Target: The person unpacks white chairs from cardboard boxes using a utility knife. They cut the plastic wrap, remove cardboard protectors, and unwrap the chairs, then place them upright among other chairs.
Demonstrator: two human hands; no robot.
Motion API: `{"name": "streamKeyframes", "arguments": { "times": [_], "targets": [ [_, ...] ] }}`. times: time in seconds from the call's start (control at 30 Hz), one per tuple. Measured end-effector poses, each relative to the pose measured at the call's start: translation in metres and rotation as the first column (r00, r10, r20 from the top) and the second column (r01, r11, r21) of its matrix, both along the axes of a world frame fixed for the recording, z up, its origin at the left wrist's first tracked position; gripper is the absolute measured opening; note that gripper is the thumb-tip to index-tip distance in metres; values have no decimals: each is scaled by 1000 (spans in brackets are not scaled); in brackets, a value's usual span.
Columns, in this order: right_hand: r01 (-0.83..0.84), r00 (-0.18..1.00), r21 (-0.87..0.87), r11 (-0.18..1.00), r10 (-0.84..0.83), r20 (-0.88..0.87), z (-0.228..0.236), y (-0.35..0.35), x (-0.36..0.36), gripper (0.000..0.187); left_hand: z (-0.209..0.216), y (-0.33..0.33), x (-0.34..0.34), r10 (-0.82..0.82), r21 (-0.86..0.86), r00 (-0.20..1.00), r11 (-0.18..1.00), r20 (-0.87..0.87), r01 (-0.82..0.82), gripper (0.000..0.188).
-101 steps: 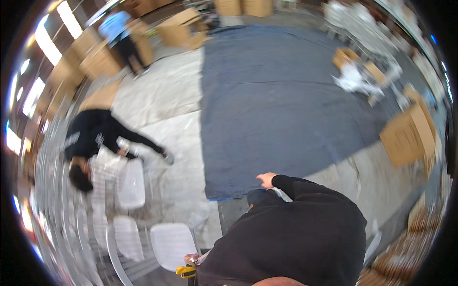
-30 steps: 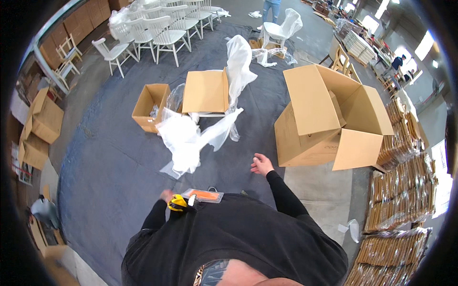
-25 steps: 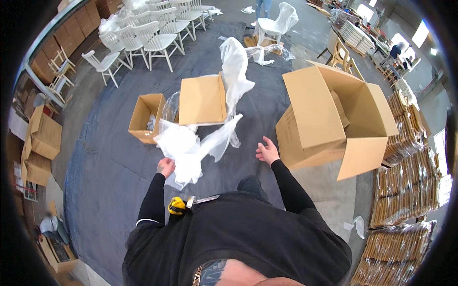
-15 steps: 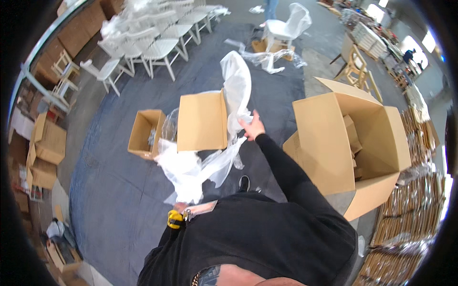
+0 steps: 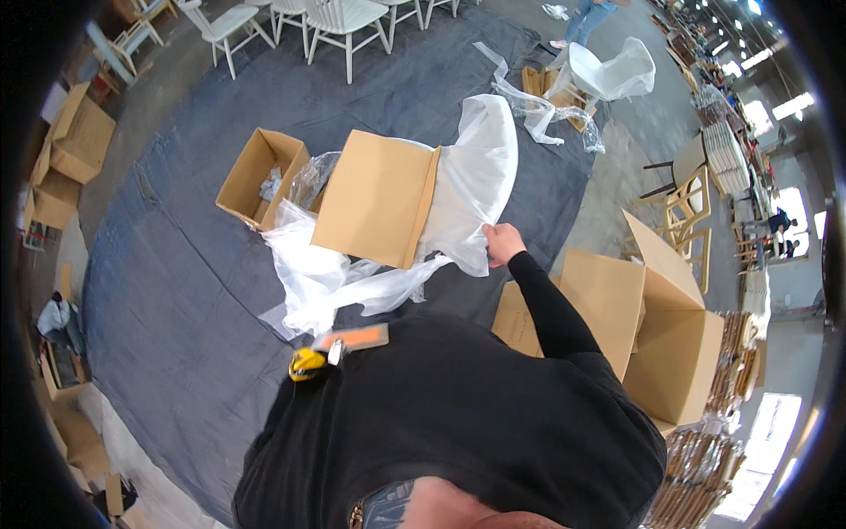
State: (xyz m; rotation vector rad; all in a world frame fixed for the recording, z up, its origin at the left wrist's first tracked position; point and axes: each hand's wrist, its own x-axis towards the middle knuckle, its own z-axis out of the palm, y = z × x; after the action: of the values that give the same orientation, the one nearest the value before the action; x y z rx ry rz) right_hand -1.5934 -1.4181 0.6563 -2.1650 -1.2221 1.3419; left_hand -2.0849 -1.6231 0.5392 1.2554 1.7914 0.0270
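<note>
right hand (image 5: 502,242): fingers closed on the translucent white plastic wrap (image 5: 471,189)
wrap: just right of the flat brown cardboard box (image 5: 377,210)
left hand: hidden

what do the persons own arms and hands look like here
Only the right arm shows: it wears a long, close-fitting black sleeve ending at the wrist, matching the black top. The right hand is bare, with no glove or ring visible. The left arm and hand are out of sight.

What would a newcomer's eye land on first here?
Probably the white plastic wrap at centre, gripped at its edge by the right hand, draped beside a flat cardboard panel. Below it, more wrap trails over the blue-grey floor cover. A big open box stands on the right. The left hand is out of view.
</note>
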Motion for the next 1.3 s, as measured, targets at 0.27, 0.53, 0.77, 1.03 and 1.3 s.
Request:
{"name": "streamKeyframes", "arguments": {
  "times": [0.27, 0.53, 0.77, 1.03, 1.3],
  "targets": [
    [238, 948, 272, 932, -162, -273, 128, 16, 47, 38, -29, 220, 53, 130, 232, 905, 943, 406, -240, 29],
    [-134, 957, 41, 990, 118, 264, 63, 42, 118, 43, -44, 269, 159, -235, 250, 968, 946, 93, 206, 56],
    [131, 990, 257, 957, -115, -75, 19, 65, 124, 53, -35, 297, 237, -53, -32, 912, 997, 407, 72, 81],
    [-92, 995, 542, 836, 60, 77, -10, 126, 133, 22, 50, 316, 391, -600, 547, 570, 786, 561, 289, 74],
    [536, 844, 446, 716, -452, -289, -50, 253, 226, 28, 87, 400, 387, -264, 865, 945, 410, -192, 290, 58]
  ]
}}
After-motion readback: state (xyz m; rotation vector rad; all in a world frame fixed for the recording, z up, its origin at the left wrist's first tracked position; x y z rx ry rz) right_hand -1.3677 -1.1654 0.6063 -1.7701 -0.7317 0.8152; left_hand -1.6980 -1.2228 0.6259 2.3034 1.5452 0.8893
